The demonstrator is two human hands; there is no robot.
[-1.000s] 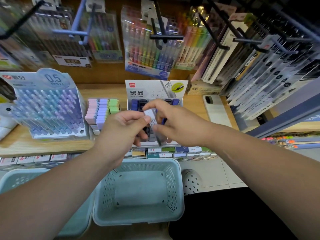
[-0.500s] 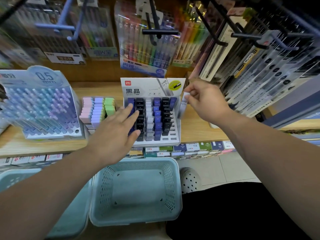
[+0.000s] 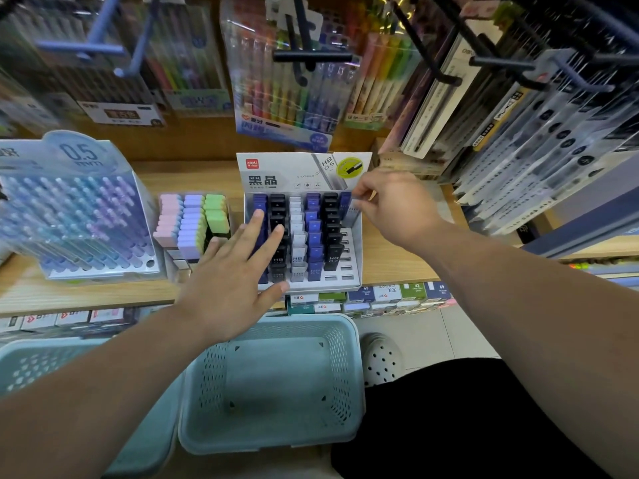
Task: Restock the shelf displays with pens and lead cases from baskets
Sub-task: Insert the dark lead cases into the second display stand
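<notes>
Head view, looking down at a wooden shelf [image 3: 390, 261].

- White cardboard display box with a printed header card [image 3: 304, 174] stands at the middle of the shelf. It holds columns of small blue, black and white lead cases [image 3: 314, 236]. The slots at the front right show bare card.
- Left hand [image 3: 231, 281]: fingers straight and spread, lying flat across the left columns of cases, thumb at the box's front edge. It holds nothing.
- Right hand [image 3: 394, 205]: at the box's back right corner, fingers curled in. As far as I can make out, the fingertips pinch the top of a pale grey translucent lead case [image 3: 352, 216] standing in the rightmost column.
- Pale blue-green perforated plastic basket [image 3: 214, 375] sits below the shelf edge, under the left wrist. I see the corner of a second basket of the same kind [image 3: 31, 361] to its left.
- Left of the box: a block of pink, lilac and green erasers [image 3: 193, 219], then a clear plastic stand of pastel pens marked 0.5 mm [image 3: 76, 216].
- Packs of coloured pens [image 3: 287, 95] hang on pegs above.
</notes>
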